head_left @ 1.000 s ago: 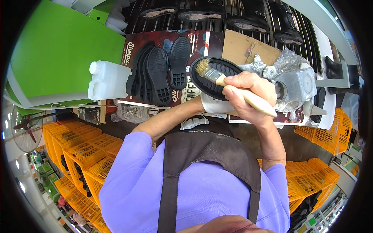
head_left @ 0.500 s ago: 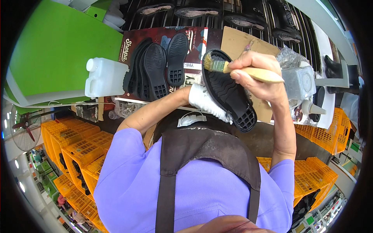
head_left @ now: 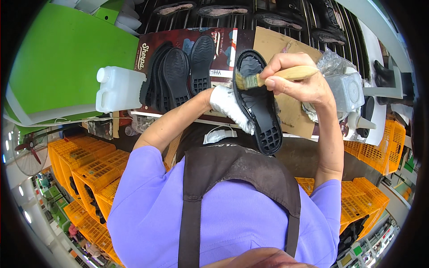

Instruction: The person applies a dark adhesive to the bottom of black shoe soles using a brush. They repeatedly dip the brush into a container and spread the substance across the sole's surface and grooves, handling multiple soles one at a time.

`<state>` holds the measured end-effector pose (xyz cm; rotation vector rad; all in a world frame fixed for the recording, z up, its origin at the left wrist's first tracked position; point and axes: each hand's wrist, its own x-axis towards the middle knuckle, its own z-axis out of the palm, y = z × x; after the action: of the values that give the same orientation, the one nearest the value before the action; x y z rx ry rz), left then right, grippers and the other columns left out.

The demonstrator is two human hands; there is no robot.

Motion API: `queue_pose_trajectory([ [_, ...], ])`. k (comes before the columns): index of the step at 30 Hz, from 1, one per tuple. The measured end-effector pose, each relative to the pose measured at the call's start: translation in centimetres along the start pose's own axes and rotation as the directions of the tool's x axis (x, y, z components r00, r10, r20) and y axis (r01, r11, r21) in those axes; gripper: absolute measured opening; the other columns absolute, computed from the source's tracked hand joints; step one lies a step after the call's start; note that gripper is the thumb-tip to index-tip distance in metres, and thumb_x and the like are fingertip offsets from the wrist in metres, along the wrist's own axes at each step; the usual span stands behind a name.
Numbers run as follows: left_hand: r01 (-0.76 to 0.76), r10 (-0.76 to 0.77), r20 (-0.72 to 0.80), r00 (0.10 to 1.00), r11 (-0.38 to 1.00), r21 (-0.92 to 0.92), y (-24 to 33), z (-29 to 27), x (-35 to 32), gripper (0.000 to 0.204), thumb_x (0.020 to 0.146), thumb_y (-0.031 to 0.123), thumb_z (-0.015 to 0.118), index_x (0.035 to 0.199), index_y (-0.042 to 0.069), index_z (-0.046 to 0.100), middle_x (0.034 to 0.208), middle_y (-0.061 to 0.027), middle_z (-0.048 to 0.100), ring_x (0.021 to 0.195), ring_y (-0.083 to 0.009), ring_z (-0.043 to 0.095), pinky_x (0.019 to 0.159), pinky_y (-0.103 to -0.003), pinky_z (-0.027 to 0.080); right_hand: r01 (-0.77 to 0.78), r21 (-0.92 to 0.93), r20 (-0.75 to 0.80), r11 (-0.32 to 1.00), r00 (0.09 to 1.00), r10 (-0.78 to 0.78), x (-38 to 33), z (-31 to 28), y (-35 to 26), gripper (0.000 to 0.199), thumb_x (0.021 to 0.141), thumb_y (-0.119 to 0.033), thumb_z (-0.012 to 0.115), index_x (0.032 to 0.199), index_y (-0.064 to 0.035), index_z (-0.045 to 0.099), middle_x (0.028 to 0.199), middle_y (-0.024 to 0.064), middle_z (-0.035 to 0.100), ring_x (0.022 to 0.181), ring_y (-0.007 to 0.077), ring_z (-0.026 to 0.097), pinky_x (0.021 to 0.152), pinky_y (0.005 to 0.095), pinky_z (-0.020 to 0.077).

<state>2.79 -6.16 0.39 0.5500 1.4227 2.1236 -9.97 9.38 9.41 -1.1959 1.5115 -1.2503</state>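
My left hand [head_left: 230,107], in a white glove, holds a black shoe sole [head_left: 259,105] upright in front of me, its tread facing me. My right hand [head_left: 297,80] grips a wooden-handled brush [head_left: 272,77], and its bristles touch the upper left edge of the sole. Behind the sole lies a sheet of brown cardboard [head_left: 286,49].
Several black soles [head_left: 178,73] lie on the dark printed mat at the left. A white plastic jug [head_left: 118,89] stands beside them, next to a green board [head_left: 67,58]. A plastic-wrapped grey container [head_left: 344,91] sits at the right. Shoes rest on a rack [head_left: 250,11] behind; orange crates [head_left: 85,174] stand below.
The sole has turned from lying flat to standing more upright and moved down. My right hand with the brush has swung so the bristles now meet the sole's upper edge.
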Motion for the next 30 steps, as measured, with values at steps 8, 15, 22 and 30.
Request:
queue_pose_trajectory([
  [8,-0.150,-0.025,-0.486,0.874,0.936,-0.317,-2.4,-0.4,-2.3,0.053,0.088,0.037,0.050,0.127,0.001,0.042,0.118,-0.0128,0.053,0.107,-0.0227,0.052,0.090,-0.039,0.045,-0.029,0.071,-0.130,0.997,0.991,0.038,-2.8,-2.1,0.6,0.016,0.079,-0.013,0.062,0.087,0.0013,0.063,0.073,0.0035,0.061,0.063,0.0086,0.056,0.056,0.0220,0.0450],
  [15,-0.374,0.023,-0.523,0.852,0.725,-0.579,-2.5,0.6,-3.1,0.061,0.091,0.048,0.034,0.128,0.000,0.039,0.112,-0.0219,0.053,0.093,-0.0297,0.058,0.080,-0.040,0.049,0.290,-0.587,-0.180,0.756,0.864,-0.471,-2.3,1.0,1.7,0.018,0.074,0.002,0.063,0.092,-0.0036,0.064,0.073,0.0066,0.056,0.064,0.0175,0.056,0.058,0.0273,0.0442],
  [22,-0.429,-0.037,-0.688,0.725,0.757,-0.493,-3.1,0.8,-3.0,0.056,0.094,0.044,0.027,0.126,0.000,0.042,0.111,-0.0187,0.056,0.092,-0.0268,0.059,0.082,-0.037,0.049,0.320,-0.598,-0.177,0.735,0.841,-0.511,-2.6,5.8,3.1,0.024,0.074,-0.004,0.065,0.098,-0.0053,0.061,0.076,0.0084,0.056,0.064,0.0202,0.059,0.053,0.0305,0.0479],
  [30,-0.319,-0.108,-0.525,0.844,0.685,-0.655,-1.9,1.7,-3.2,0.052,0.096,0.043,0.027,0.123,0.003,0.046,0.100,-0.0138,0.060,0.082,-0.0234,0.061,0.075,-0.034,0.051,-0.007,0.092,-0.407,0.996,0.913,0.044,-2.0,2.5,4.5,0.018,0.081,-0.012,0.062,0.096,-0.0033,0.066,0.076,0.0060,0.063,0.065,0.0130,0.058,0.056,0.0230,0.0461],
])
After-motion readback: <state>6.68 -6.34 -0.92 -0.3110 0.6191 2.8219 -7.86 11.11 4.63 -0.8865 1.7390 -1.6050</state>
